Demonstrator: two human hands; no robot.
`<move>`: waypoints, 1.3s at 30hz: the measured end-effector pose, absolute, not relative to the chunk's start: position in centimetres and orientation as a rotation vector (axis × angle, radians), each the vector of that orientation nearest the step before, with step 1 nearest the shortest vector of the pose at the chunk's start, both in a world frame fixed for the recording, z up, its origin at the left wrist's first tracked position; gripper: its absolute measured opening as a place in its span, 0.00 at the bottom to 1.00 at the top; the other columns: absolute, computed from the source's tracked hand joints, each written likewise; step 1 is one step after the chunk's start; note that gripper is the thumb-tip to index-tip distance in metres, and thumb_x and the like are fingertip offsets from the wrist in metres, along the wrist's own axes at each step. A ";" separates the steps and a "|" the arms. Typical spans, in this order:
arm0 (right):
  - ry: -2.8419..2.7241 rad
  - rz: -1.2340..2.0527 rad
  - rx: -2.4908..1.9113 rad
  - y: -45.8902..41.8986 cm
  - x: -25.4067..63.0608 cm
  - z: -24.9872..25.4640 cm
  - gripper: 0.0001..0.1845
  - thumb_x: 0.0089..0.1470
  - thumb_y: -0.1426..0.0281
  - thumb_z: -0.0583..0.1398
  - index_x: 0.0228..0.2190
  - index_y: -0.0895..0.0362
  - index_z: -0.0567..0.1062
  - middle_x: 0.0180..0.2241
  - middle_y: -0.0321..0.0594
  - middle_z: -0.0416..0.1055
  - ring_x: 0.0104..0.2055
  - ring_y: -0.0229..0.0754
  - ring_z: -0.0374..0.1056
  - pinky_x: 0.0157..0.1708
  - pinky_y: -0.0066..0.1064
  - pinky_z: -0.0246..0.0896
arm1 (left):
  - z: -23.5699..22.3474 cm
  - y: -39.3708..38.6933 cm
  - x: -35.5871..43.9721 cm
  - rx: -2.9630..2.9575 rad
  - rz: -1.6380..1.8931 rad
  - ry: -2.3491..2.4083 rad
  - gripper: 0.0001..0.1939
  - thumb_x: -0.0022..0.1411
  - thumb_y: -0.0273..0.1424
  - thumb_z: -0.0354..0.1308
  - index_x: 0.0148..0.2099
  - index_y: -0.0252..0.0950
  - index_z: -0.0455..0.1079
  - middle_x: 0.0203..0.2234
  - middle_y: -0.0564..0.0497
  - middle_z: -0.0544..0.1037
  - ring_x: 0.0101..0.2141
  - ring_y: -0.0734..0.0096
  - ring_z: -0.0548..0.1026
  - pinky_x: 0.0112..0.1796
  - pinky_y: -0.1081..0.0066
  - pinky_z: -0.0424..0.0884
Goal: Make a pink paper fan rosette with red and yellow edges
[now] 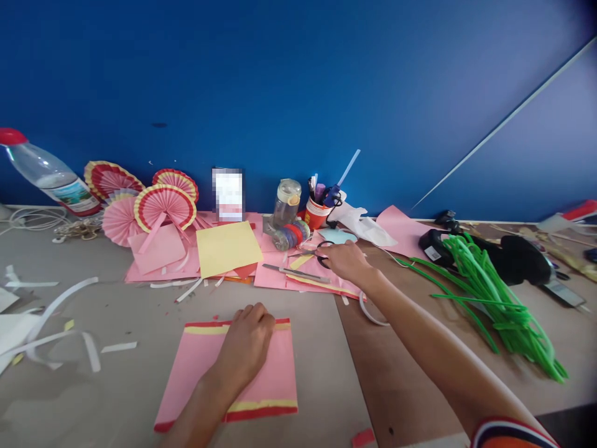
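Note:
A pink paper sheet (268,373) with red and yellow bands along its top and bottom edges lies flat before me. My left hand (249,342) rests on it with fingers curled at the upper band, holding it against the table. Farther off to the right, my right hand (347,260) grips the dark handles of a pair of scissors (323,254), its fingers closed and partly hidden from me. The scissors lie over pink papers, with a metal ruler-like strip (296,272) just in front of them.
Several paper fans (165,208) and a plastic bottle (65,183) stand at the back left. A yellow sheet (229,249), a jar (286,202), tape rolls (291,235) and a red cup (317,214) of pens line the back. Green pipe cleaners (508,311) lie right; white strips (60,317) left.

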State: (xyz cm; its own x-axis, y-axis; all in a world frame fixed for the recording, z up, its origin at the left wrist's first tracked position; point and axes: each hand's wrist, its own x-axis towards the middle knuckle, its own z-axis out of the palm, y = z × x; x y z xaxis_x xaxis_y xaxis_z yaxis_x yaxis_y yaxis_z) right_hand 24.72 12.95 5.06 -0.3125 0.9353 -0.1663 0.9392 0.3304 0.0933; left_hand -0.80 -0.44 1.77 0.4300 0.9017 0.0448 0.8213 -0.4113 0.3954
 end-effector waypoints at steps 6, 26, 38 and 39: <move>2.430 -0.102 1.730 12.0 25.4 5.7 0.19 0.64 0.68 0.45 0.48 0.52 0.72 0.41 0.43 0.75 0.40 0.44 0.70 0.38 0.31 0.55 | 1.8 -0.6 -1.3 2.375 0.265 1.393 0.16 0.62 0.21 0.42 0.36 0.37 0.70 0.31 0.48 0.73 0.32 0.65 0.69 0.35 0.64 0.63; 2.744 -0.250 1.661 7.0 22.0 3.5 0.12 0.55 0.78 0.50 0.38 0.62 0.71 0.41 0.51 0.68 0.42 0.46 0.64 0.42 0.35 0.57 | 0.8 -1.9 -1.3 2.605 0.344 1.374 0.09 0.63 0.24 0.48 0.33 0.37 0.68 0.31 0.48 0.71 0.32 0.64 0.67 0.37 0.61 0.63; 2.721 -1.149 1.466 1.6 23.9 4.5 0.15 0.61 0.69 0.51 0.44 0.52 0.75 0.38 0.41 0.72 0.43 0.44 0.66 0.43 0.33 0.60 | 0.5 -2.4 -0.6 2.703 0.384 1.474 0.11 0.64 0.24 0.47 0.34 0.36 0.70 0.29 0.48 0.71 0.31 0.64 0.67 0.36 0.61 0.62; 2.720 -1.111 1.487 1.4 24.0 4.4 0.15 0.62 0.69 0.51 0.43 0.52 0.76 0.37 0.41 0.71 0.41 0.43 0.67 0.41 0.33 0.60 | 0.3 -2.5 -0.6 2.724 0.394 1.472 0.10 0.64 0.23 0.48 0.34 0.36 0.70 0.30 0.48 0.72 0.31 0.64 0.67 0.37 0.61 0.62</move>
